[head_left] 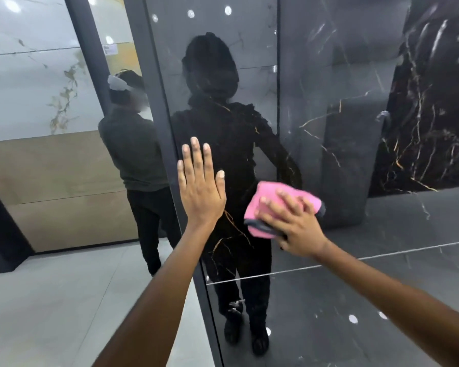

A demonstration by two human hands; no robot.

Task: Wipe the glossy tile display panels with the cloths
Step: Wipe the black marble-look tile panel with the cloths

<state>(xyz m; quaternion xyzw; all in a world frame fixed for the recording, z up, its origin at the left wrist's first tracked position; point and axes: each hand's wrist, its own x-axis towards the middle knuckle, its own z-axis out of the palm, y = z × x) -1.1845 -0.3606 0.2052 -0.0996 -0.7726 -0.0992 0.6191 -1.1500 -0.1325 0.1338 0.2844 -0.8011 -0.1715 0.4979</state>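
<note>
- The tile panel stands upright ahead, its frame edge running along its left side.
- The left hand lies flat on the panel, just right of that edge.
- The right hand presses the cloth against the panel, to the right of the left hand (slightly lower, the two apart).
- Left of the frame edge, another panel stands farther back, the floor before it.
</note>
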